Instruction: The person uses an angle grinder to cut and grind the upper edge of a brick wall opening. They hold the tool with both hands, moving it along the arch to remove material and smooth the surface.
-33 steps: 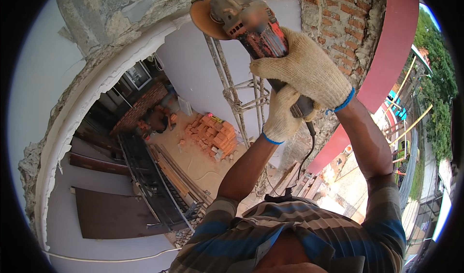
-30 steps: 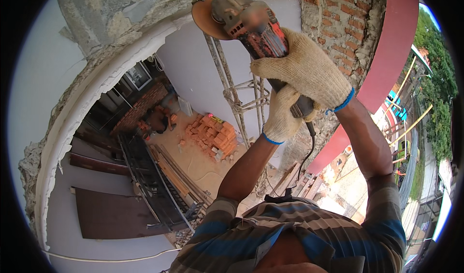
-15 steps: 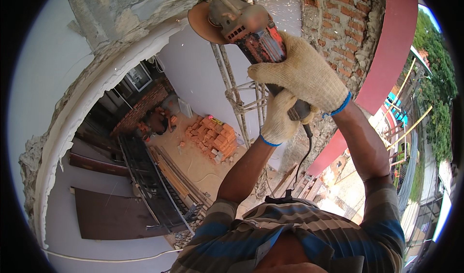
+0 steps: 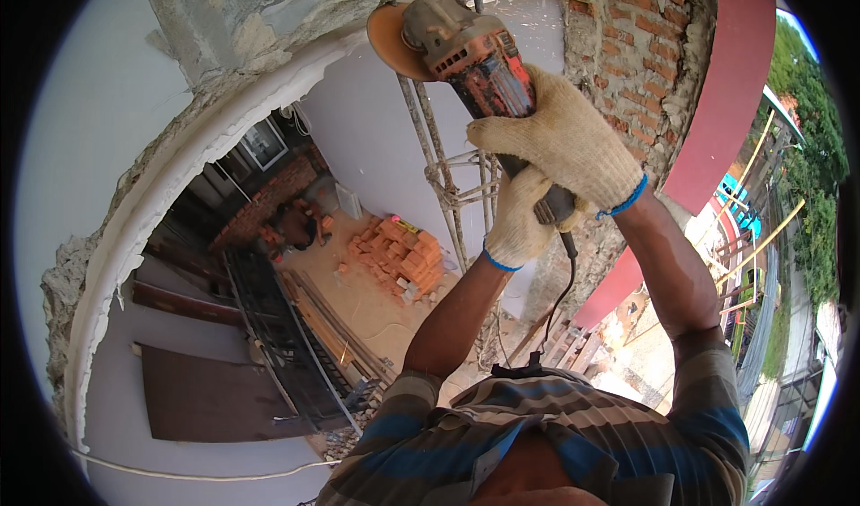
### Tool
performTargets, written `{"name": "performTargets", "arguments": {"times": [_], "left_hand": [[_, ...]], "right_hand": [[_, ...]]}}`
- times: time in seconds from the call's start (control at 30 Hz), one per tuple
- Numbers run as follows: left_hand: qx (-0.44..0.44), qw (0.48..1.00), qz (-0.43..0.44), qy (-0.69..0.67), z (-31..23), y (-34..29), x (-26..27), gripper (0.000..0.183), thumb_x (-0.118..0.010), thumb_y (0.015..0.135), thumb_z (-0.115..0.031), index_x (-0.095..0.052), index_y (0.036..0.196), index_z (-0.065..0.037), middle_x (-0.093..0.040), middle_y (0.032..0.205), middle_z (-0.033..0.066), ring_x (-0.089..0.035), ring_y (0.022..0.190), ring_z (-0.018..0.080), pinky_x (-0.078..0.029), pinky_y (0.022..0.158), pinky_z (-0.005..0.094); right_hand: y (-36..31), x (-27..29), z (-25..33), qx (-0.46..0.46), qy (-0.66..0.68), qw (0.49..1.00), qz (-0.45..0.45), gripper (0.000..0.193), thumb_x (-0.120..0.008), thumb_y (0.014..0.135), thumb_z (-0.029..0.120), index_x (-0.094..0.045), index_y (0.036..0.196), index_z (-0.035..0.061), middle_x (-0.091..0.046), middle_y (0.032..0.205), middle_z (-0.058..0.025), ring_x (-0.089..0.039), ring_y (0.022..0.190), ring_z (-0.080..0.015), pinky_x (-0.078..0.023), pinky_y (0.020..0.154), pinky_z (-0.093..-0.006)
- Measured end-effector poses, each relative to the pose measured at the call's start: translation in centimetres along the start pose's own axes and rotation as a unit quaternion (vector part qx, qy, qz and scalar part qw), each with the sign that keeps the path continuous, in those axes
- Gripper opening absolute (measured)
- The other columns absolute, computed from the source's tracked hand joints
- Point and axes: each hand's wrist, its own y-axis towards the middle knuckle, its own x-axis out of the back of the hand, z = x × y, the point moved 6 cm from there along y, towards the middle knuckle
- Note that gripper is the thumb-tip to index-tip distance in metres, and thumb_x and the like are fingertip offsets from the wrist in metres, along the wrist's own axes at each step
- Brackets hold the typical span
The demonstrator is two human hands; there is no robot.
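Note:
An orange and black angle grinder point(image 4: 491, 74) is raised in front of me in both gloved hands. Its orange-brown disc point(image 4: 391, 42) is up against the broken lower edge of the concrete beam point(image 4: 269, 36), with a few fine sparks to its right. My right hand point(image 4: 573, 134), in a cream knit glove with a blue cuff, wraps around the grinder's body. Below it, my left hand point(image 4: 520, 224), gloved alike, closes around the rear handle end. Its fingers are partly hidden behind the tool. A black cord point(image 4: 566, 282) hangs from the grinder's tail.
Bamboo scaffolding point(image 4: 443, 184) stands behind the grinder. Exposed brickwork point(image 4: 640, 67) and a red column point(image 4: 717, 103) rise on the right. Far below lie a brick pile point(image 4: 397, 257), long boards point(image 4: 327, 322) and a dark metal frame point(image 4: 269, 318). A person point(image 4: 296, 224) crouches near the back wall.
The grinder and its disc have shifted slightly right in view, along with the beam edge. Fewer sparks show now. Both hands keep their hold.

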Motion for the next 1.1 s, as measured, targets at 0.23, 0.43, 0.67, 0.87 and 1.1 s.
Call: {"name": "performTargets", "arguments": {"times": [0.23, 0.43, 0.67, 0.87, 1.1], "left_hand": [[0.005, 0.999, -0.029, 0.016, -0.4, -0.3, 0.6, 0.023, -0.060, 0.108, -0.028, -0.057, 0.121, -0.009, -0.070, 0.093, 0.0138, -0.069, 0.067, 0.0247, -0.043, 0.045, 0.0338], [0.000, 0.999, -0.042, 0.023, -0.3, -0.8, 1.2, 0.024, -0.062, 0.108, -0.027, -0.056, 0.122, -0.009, -0.068, 0.096, 0.0127, -0.069, 0.068, 0.0247, -0.044, 0.045, 0.0341], [0.054, 0.994, -0.070, 0.059, 1.6, -1.7, 1.5, 0.024, -0.063, 0.103, -0.019, -0.056, 0.122, -0.006, -0.069, 0.096, 0.0112, -0.070, 0.070, 0.0241, -0.044, 0.045, 0.0337], [0.070, 0.992, -0.068, 0.080, 3.5, -1.3, 0.9, 0.026, -0.064, 0.101, -0.020, -0.059, 0.119, -0.003, -0.071, 0.094, 0.0111, -0.069, 0.067, 0.0196, -0.046, 0.045, 0.0314], [0.100, 0.992, -0.033, 0.067, 5.8, 0.2, 0.3, 0.028, -0.061, 0.104, -0.027, -0.060, 0.115, -0.002, -0.070, 0.086, 0.0132, -0.066, 0.061, 0.0187, -0.044, 0.044, 0.0302]], "right_hand": [[0.1, -0.2, 0.0, 0.011, 0.006, 1.000, -0.005, 0.056, -0.084, 0.076, 0.043, -0.069, 0.104, -0.0028, -0.072, 0.079, -0.0124, -0.068, 0.071, -0.0206, -0.058, 0.072, -0.0380], [-0.6, -0.3, 0.6, 0.002, 0.031, 1.000, 0.003, 0.058, -0.085, 0.075, 0.042, -0.069, 0.109, -0.0030, -0.074, 0.084, -0.0125, -0.070, 0.075, -0.0206, -0.059, 0.073, -0.0385], [-2.7, 0.4, -1.3, -0.085, 0.025, 0.996, -0.021, 0.059, -0.084, 0.077, 0.042, -0.069, 0.111, -0.0036, -0.074, 0.088, -0.0131, -0.069, 0.077, -0.0207, -0.058, 0.076, -0.0379], [-4.0, 2.0, -3.2, -0.087, 0.080, 0.992, -0.044, 0.054, -0.083, 0.078, 0.038, -0.068, 0.108, -0.0041, -0.071, 0.084, -0.0118, -0.067, 0.076, -0.0195, -0.058, 0.075, -0.0373], [-4.3, 3.5, -5.5, -0.121, 0.082, 0.988, -0.054, 0.047, -0.082, 0.079, 0.034, -0.068, 0.106, -0.0016, -0.067, 0.080, -0.0084, -0.062, 0.072, -0.0163, -0.056, 0.072, -0.0349]]}}
